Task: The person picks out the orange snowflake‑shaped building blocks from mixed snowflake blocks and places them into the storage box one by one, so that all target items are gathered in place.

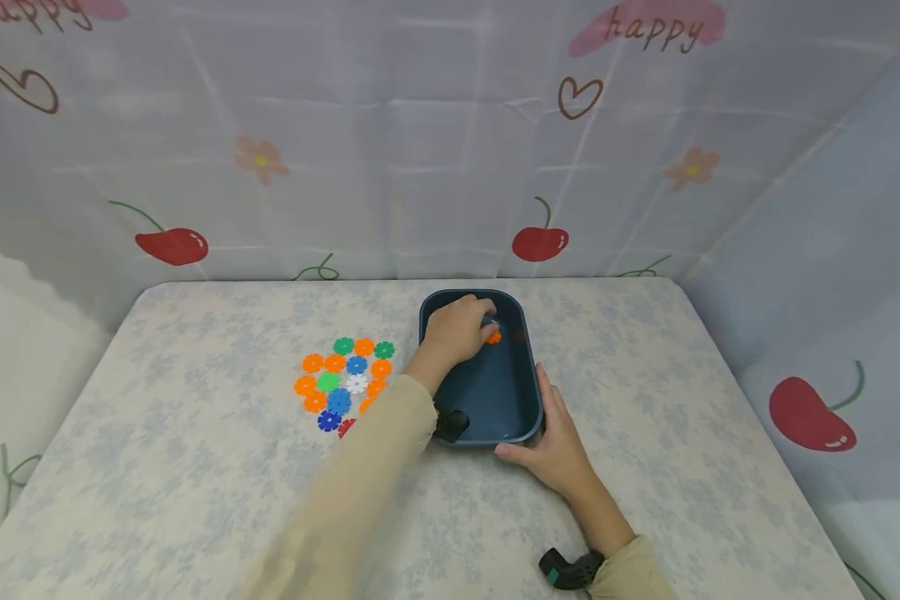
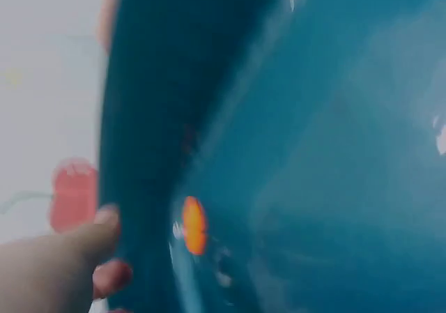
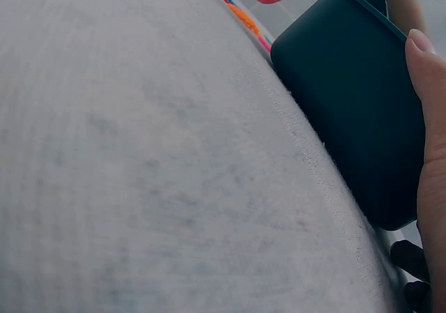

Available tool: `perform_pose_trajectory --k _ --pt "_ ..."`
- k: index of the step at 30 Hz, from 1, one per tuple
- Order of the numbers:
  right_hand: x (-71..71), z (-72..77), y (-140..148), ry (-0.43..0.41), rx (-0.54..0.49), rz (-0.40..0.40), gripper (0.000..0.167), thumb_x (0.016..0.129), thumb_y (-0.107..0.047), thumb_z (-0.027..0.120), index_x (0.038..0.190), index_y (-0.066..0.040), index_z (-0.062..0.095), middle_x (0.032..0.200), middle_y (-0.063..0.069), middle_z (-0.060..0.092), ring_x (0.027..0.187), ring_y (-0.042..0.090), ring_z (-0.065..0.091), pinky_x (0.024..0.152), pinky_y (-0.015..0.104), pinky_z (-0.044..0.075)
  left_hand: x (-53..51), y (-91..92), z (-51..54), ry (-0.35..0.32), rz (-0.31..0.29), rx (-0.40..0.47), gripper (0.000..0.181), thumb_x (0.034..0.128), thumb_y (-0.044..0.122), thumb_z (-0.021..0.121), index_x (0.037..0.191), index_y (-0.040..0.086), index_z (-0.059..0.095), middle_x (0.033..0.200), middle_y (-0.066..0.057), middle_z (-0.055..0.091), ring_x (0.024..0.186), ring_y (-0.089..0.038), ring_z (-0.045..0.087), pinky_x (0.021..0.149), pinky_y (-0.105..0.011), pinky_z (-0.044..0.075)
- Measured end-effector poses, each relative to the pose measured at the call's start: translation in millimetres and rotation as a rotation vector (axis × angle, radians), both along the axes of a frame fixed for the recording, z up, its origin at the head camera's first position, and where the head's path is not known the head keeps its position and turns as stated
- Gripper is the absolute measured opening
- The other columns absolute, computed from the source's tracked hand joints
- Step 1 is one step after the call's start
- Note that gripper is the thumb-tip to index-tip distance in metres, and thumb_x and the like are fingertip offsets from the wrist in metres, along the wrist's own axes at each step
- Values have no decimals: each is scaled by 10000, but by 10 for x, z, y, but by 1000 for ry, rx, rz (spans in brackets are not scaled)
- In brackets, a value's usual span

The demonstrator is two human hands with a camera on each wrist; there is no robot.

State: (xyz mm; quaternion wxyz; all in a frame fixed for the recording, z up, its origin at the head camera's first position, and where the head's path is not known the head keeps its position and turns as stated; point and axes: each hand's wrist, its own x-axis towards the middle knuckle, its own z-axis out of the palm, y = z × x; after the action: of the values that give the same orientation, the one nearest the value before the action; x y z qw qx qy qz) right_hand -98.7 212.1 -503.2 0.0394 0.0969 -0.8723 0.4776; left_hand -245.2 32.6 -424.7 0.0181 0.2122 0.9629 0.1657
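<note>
A dark blue rectangular box (image 1: pixel 487 400) stands on the table, with an orange flower-shaped piece (image 1: pixel 494 337) inside near its far end. Over that end is my left hand (image 1: pixel 457 329), its thumb and index finger apart beside the orange piece; a small blue patch shows between them. The left wrist view, blurred, has the orange piece (image 2: pixel 194 226) by the box wall (image 2: pixel 150 118) and my left hand (image 2: pixel 52 264) at the left. My right hand (image 1: pixel 558 442) grips the near right corner, thumb at the near side, fingers along the right wall; its thumb touches the box (image 3: pixel 348 104) in the right wrist view.
Left of the box lies a loose group of flower-shaped pieces, among them orange (image 1: pixel 312 362), green (image 1: pixel 343 346), blue (image 1: pixel 339 401), white (image 1: pixel 356 384) and red. The left forearm passes over the group's near right side. A printed curtain (image 1: pixel 420 167) hangs behind the table (image 1: pixel 195 467).
</note>
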Motion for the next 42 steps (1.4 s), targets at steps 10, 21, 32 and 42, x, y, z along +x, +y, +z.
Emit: perform_pose_trajectory --k 10,21,32,42 --pt "21 -13 35 5 -4 -19 1276 677 -302 908 1611 -220 43 1578 151 288 1387 361 398 1067 637 360 321 -495 475 30 -46 242 365 991 356 604 1324 207 624 1144 -8 645 968 -181 627 786 -353 528" --pt "25 -18 32 6 5 -13 1282 678 -332 904 1593 -346 7 1609 146 247 1427 367 352 1087 651 332 584 -1958 346 -22 231 246 387 995 253 605 1364 142 578 1137 -94 625 732 -236 502 631 -321 451" --pt "14 -13 28 -2 -10 -7 1286 672 -314 904 1591 -349 6 1611 139 246 1440 369 337 1101 654 311 798 -2676 -321 -207 317 137 438 966 275 637 1353 78 582 1065 -120 613 817 -235 519 720 -343 436" --pt "-4 -24 6 6 -16 6 1289 670 -316 907 1606 -276 23 1605 140 253 1430 367 347 1090 653 322 856 -2622 -471 -126 316 148 347 958 281 661 1251 95 659 945 -85 587 781 -224 500 687 -330 403"
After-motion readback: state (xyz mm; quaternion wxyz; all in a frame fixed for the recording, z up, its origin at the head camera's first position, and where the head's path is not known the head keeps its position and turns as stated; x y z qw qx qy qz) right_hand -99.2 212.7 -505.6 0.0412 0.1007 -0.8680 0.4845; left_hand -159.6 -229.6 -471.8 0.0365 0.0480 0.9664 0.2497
